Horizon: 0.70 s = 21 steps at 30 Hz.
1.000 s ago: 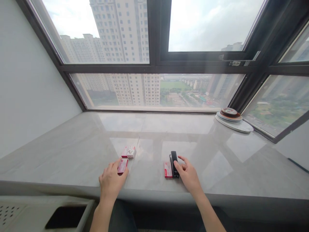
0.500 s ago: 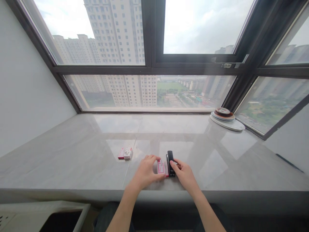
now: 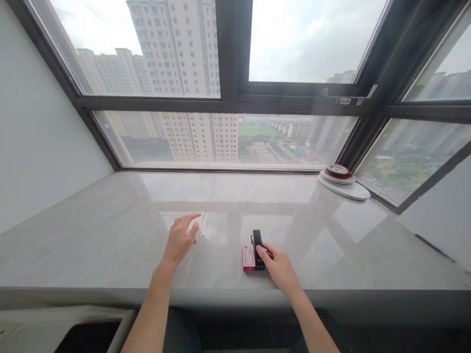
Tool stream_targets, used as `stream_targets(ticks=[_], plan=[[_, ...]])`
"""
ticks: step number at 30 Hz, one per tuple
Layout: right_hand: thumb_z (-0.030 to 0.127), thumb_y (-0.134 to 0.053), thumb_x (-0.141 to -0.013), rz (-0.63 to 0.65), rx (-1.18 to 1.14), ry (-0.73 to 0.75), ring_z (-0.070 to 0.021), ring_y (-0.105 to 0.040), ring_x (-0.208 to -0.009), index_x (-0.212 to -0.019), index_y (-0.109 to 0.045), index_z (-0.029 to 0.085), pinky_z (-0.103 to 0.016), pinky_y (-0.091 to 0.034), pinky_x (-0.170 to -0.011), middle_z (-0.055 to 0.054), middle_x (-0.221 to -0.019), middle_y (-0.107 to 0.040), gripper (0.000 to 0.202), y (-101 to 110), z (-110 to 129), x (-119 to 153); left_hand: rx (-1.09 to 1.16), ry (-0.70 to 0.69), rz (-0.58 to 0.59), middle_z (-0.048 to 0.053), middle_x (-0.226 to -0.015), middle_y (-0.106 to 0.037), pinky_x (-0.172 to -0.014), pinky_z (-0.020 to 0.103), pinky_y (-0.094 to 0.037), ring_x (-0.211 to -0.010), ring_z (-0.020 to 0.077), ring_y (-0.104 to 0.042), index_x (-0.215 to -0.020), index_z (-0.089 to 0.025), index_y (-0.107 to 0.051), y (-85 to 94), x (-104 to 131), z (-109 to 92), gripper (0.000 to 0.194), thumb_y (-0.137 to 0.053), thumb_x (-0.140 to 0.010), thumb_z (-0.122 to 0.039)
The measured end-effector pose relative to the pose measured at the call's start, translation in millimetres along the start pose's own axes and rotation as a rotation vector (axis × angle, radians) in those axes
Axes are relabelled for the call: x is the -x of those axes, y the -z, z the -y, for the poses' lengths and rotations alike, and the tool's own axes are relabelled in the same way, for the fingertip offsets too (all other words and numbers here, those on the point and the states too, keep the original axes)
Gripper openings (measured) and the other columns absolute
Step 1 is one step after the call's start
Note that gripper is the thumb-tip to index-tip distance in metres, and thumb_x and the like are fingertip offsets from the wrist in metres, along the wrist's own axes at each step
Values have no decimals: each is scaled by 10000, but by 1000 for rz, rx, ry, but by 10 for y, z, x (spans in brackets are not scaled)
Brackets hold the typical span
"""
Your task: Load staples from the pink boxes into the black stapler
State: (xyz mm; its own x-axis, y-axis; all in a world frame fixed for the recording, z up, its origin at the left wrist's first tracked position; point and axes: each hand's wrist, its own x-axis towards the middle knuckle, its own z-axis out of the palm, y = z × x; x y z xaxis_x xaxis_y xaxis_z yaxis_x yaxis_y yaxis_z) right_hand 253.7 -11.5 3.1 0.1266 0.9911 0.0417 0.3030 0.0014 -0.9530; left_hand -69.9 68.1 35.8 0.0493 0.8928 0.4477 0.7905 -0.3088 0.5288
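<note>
A black stapler (image 3: 258, 250) lies lengthwise on the pale stone ledge, and my right hand (image 3: 276, 262) grips its right side with thumb and fingers. Right against the stapler's left side sits a small pink-and-white box (image 3: 248, 258). Farther left, my left hand (image 3: 182, 238) hovers over the ledge with thumb and fingers apart. It covers the spot where small boxes lay, and they are almost wholly hidden behind it.
Stacked plates (image 3: 340, 179) stand at the back right corner of the ledge (image 3: 110, 235), beside the window frame. A dark thin strip (image 3: 434, 247) runs along the right wall. Below the front edge at left is a white unit (image 3: 33, 321).
My left hand has let go of the pink-and-white box beside the stapler and moved left to the other small boxes. My right hand keeps its hold on the stapler.
</note>
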Motion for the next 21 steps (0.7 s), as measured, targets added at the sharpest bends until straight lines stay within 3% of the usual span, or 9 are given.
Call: stream_targets(ticks=[2,4,6,8,11,14,18,21], plan=[[699,-606,-821,8,1,-4,-215,-609,-692,-1145,-779,122,-289,-482,-666,-32,-665,-674,685,1,6,-5,-93,104,79,8,-1392,-617,-1136,437,-356,-1313,266,-489,-1300,-280,-639,142,-33,456,409,-401,-982,-379],[704,-601,-823,15,0,-4,-218,-611,-689,-1142,-781,127,-294,-480,-664,-33,-657,-670,683,3,13,-11,-154,122,159,0,-1444,-580,-1145,429,-346,-1336,273,-479,-1325,-294,-622,225,43,796,437,-507,-919,-405],[706,-594,-828,19,4,-5,-224,-613,-688,-1144,-780,126,-298,-479,-662,-36,-646,-664,687,3,10,-17,-180,101,187,5,-1455,-568,-1148,415,-348,-1348,277,-474,-1376,-304,-577,277,202,969,541,-604,-853,-439],[709,-585,-833,20,13,-5,-226,-614,-693,-1153,-775,122,-299,-479,-664,-37,-647,-663,695,0,-1,-22,-167,87,184,17,-1405,-599,-1133,404,-371,-1330,280,-492,-1377,-304,-569,322,394,979,588,-656,-821,-474],[715,-578,-835,18,28,-4,-222,-616,-699,-1166,-768,119,-294,-479,-666,-36,-665,-669,708,-8,-22,-24,-90,91,203,29,-1287,-650,-1077,398,-430,-1242,279,-556,-1302,-303,-612,368,643,733,560,-709,-797,-527],[721,-570,-836,17,37,-5,-225,-618,-695,-1165,-770,118,-293,-479,-658,-35,-652,-665,715,-19,-27,-23,81,79,275,29,-1241,-656,-1007,381,-487,-1111,250,-625,-1281,-311,-614,291,757,250,555,-756,-782,-507],[709,-556,-851,23,40,9,-230,-620,-687,-1167,-771,130,-303,-481,-660,-32,-631,-655,694,-26,-19,-23,328,-53,334,45,-1270,-644,-1040,385,-473,-1151,245,-611,-1311,-302,-596,-69,690,-504,549,-767,-800,-409],[702,-547,-863,28,44,32,-227,-617,-693,-1143,-777,136,-300,-482,-661,-36,-650,-666,672,-15,-13,-18,441,-132,395,52,-1269,-640,-1042,378,-472,-1168,248,-605,-1297,-291,-613,-379,575,-897,555,-790,-774,-353]])
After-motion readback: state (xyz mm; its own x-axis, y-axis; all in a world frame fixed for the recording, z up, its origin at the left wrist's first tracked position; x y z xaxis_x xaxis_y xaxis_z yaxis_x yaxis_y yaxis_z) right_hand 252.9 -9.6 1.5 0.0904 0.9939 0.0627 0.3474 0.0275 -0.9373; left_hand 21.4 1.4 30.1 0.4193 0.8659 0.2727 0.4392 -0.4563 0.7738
